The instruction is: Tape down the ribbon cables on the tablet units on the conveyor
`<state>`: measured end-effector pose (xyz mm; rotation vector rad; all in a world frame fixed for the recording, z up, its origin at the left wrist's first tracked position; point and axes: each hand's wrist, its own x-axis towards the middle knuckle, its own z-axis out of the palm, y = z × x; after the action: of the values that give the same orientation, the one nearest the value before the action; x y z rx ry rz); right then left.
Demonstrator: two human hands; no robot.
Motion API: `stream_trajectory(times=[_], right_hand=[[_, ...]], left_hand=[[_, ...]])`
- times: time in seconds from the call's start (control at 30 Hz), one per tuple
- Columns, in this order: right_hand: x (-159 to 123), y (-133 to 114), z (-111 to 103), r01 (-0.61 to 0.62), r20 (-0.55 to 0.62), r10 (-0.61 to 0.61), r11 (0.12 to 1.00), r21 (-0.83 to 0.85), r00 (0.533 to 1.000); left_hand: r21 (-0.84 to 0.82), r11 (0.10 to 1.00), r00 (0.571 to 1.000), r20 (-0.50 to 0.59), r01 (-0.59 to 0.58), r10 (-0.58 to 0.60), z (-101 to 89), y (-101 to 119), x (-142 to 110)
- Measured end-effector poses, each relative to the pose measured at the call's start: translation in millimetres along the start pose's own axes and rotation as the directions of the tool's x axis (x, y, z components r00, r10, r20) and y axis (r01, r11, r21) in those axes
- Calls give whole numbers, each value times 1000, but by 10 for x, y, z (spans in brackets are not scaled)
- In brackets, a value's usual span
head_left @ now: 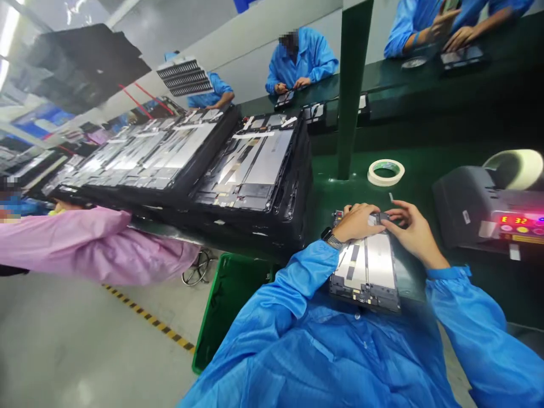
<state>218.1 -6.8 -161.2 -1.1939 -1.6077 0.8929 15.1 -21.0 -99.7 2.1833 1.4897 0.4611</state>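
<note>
As the left hand, a black smartwatch at its wrist, arches over the far end with fingers curled down, a tablet panel lies on the green bench. Its long, smooth silver back is striped with dark strips, and its near end carries a small circuit board crowded with tiny components. The right hand sits just beside the left at the panel's far corner, its fingers spread and partly open. Whether either hand is gripping the panel or only steadying it, I cannot tell. Beyond the panel lies a ring of cream masking tape. To the panel's right stands a grey benchtop machine with a glowing red readout and a pale roll on top. Left of the panel rise stacks of black-edged panels, their metallic faces glossy, and a green plastic crate sits lower down.
</note>
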Motion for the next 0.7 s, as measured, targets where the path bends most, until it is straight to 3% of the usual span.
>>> stream_trajectory(times=[0.2,0.5,0.7], right_hand=[[17,-44,12,-41,-29,42,999,12,999],[-52,-23,60,33,-52,-27,993,110,998],[-63,-181,19,-41,-52,50,986,163,997]], left_hand=[[-8,999,999,8,34,-33,0,-1,60],[-30,999,1000,2,28,-28,-43,18,42],[-102,995,1000,-11,0,-1,-98,39,41]])
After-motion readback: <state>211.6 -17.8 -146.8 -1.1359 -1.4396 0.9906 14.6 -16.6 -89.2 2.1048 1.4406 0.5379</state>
